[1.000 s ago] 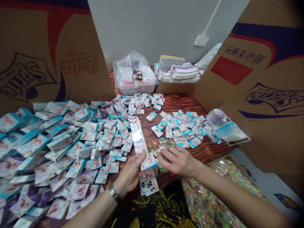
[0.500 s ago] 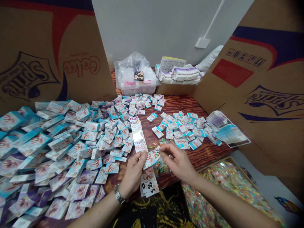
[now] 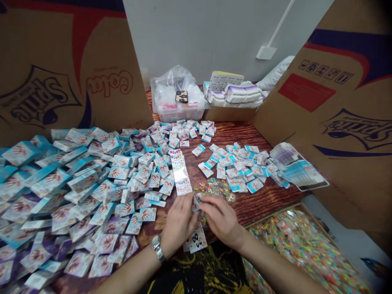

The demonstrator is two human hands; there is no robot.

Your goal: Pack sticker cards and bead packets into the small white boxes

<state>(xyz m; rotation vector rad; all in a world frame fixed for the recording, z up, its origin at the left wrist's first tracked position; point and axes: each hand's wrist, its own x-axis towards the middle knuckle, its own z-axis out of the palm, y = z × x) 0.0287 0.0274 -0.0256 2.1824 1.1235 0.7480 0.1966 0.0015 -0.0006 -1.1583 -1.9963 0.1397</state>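
Observation:
Between my two hands is a small printed box (image 3: pixel 197 201), mostly covered by my fingers. My left hand (image 3: pixel 180 216), with a metal watch at the wrist, closes on its left side. My right hand (image 3: pixel 221 218) pinches its right side. Just beyond the fingers lies a long strip of stickers (image 3: pixel 181 173) on the table. Below my hands, near the table's front edge, are white sheets with black oval shapes (image 3: pixel 196 241). Small clear packets of bright colored pieces (image 3: pixel 218 188) lie just past my right hand.
Many small boxes (image 3: pixel 104 192) heap across the left, and a smaller pile (image 3: pixel 240 163) lies right of center. A carton of colorful packets (image 3: pixel 294 241) stands at lower right. At the back are a plastic tub (image 3: pixel 180 115) and an open carton (image 3: pixel 229 113). Large cardboard panels flank both sides.
My hands have come closer together around the small box, which was held out flatter and more visible before. The view has shifted slightly.

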